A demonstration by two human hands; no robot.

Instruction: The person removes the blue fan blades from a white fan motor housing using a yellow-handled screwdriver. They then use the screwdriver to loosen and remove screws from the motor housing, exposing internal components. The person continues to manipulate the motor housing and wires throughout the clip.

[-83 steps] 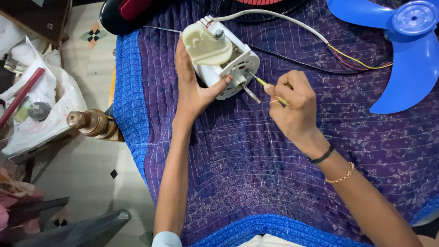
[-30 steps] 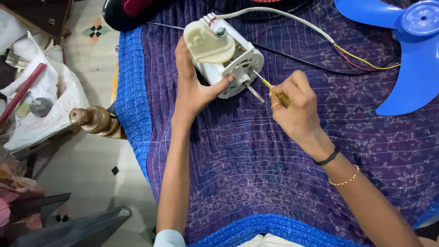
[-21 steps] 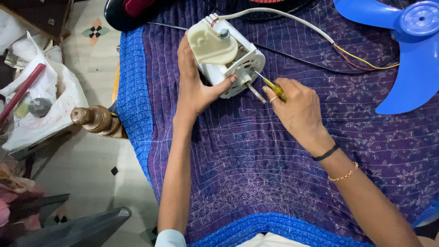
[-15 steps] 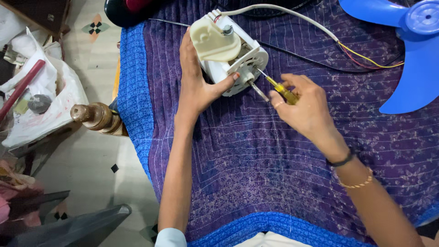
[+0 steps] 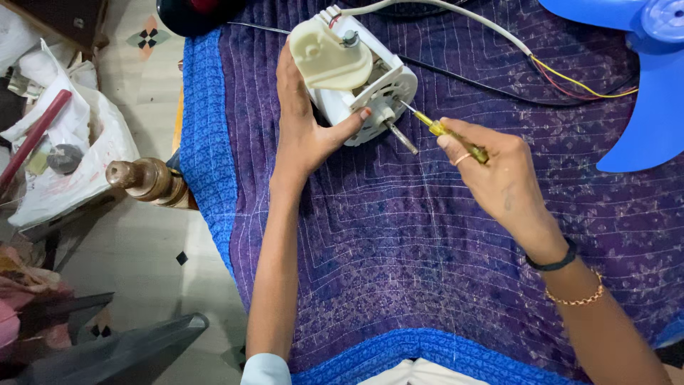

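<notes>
Fan motor (image 5: 356,85), held; screwdriver (image 5: 445,133) at its front plate.

Your left hand (image 5: 303,132) closes its grip on the white motor housing near the far left corner of the quilted bedspread (image 5: 399,249), steel shaft (image 5: 400,137) pointing down-right. Your right hand (image 5: 499,178), grip closed on the yellow handle, lies to the motor's right; the tool's long axis runs up-left, tip at the plate just above the shaft. Blue fan blade (image 5: 641,107) well apart, far right corner.

The right hand (image 5: 499,178) hides most of the screwdriver (image 5: 434,128) handle. The blue fan blade (image 5: 641,107) runs off the right edge; the cable (image 5: 456,11) leaves at the top.
</notes>
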